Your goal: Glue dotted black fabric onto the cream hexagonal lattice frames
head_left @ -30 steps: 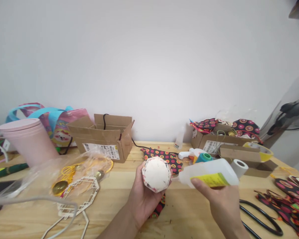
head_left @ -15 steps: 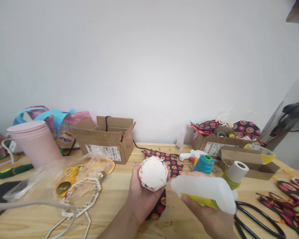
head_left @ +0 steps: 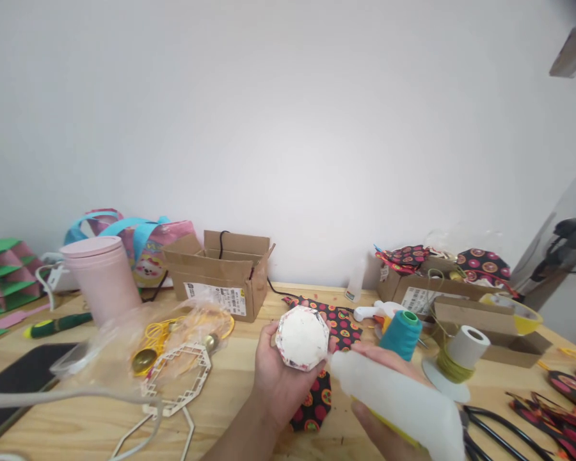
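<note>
My left hand (head_left: 282, 378) is wrapped from below around a white octagonal piece (head_left: 302, 338) with bits of dark patterned fabric along its rim, its pale flat face turned up toward me. In my right hand (head_left: 386, 416) a translucent white squeeze bottle (head_left: 403, 397) with a yellow label lies on its side, its narrow end pointing left at the piece. The tip sits close to the octagon's right edge; whether it touches I cannot tell. Black fabric with a red and orange round pattern (head_left: 343, 323) lies on the wooden table behind and beneath my left hand.
Open cardboard boxes stand at the back left (head_left: 221, 275) and back right (head_left: 413, 288). A teal thread spool (head_left: 401, 334) and a spool of olive cord (head_left: 454, 365) are right. Black-handled scissors (head_left: 494, 426) lie front right. Left are a pink tumbler (head_left: 100, 278), a wooden lattice frame (head_left: 180, 381) and a phone (head_left: 24, 371).
The view has shifted, so the table's things appear further right and slightly lower. The bottle's rear end has tipped lower. Both hands keep their holds.
</note>
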Motion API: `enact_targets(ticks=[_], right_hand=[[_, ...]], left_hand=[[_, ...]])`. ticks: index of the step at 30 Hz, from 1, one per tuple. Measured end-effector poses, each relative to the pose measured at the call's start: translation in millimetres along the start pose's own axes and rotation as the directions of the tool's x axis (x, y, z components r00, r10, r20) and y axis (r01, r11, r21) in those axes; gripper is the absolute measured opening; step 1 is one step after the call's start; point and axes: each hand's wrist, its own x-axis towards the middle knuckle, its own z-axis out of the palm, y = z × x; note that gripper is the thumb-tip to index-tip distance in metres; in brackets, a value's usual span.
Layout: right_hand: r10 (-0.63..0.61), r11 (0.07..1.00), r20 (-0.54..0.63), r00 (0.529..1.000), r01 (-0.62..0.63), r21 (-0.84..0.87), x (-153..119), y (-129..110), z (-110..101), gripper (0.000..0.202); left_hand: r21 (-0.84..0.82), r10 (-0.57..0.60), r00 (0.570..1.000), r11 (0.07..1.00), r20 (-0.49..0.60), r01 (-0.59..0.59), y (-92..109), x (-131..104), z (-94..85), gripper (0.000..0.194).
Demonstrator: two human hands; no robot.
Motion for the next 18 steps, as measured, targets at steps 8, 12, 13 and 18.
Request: enact_targets(ticks=[8,12,13,18], right_hand=[[0.19,0.931,0.195,0.962,-0.239,0.274,10.0,-13.5,21.1,0.024],[0.126,0.94,0.156,0.98,-0.168,0.296,10.5,-9.8,28.5,0.026],[0.141,0.941,0.138,0.98,-0.176,0.29,9.9,-8.7,29.7,0.025],[0.043,0.991,0.213,0.976,-0.069,0.117,7.5,-1.4,24.7,0.025]], left_hand=[[-0.016,-0.015,1.0,1.0,-0.01,0.015,-3.3,0.6,3.6,0.03],[-0.022,-0.006,1.0,1.0,-0.005,0.006,-3.5,-0.6,5.0,0.026],[-0.024,-0.005,1.0,1.0,0.001,0.005,-3.3,-0.5,4.7,0.025],[-0.043,-0.002,1.0,0.999,0.025,0.003,-1.8,2.4,0.4,0.027]])
